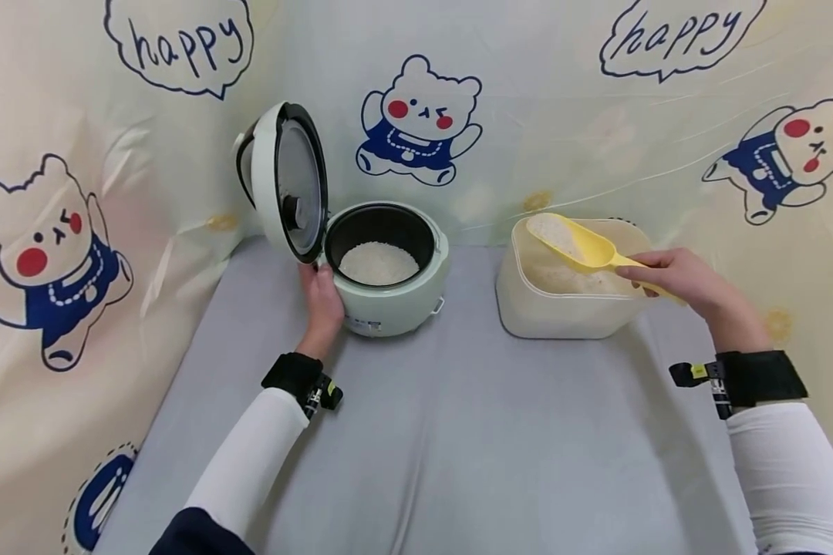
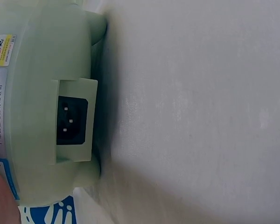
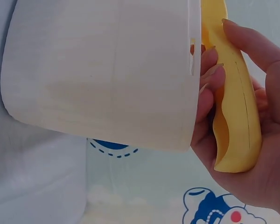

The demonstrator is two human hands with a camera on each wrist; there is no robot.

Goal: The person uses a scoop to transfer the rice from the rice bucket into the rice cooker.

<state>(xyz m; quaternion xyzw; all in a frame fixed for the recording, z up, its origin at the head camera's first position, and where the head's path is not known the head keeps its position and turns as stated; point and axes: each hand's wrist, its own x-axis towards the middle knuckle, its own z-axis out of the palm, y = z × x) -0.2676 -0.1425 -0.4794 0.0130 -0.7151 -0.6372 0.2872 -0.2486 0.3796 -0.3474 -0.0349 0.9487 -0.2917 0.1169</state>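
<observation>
My right hand (image 1: 673,276) grips the handle of a yellow scoop (image 1: 595,251); its fingers curl round the handle in the right wrist view. White rice (image 1: 557,233) lies in the scoop's bowl, over a cream container (image 1: 562,317) that holds more rice. To the left stands a pale green rice cooker (image 1: 389,304) with its lid (image 1: 298,181) raised and white rice (image 1: 378,264) in its dark inner pot (image 1: 382,216). My left hand (image 1: 322,307) rests against the cooker's left side, under the lid; its fingertips are partly hidden.
Grey cloth covers the table (image 1: 458,432). A printed curtain (image 1: 541,116) with cartoon bears hangs right behind the cooker and container. In the left wrist view, a power socket (image 2: 72,120) sits low on the cooker's side.
</observation>
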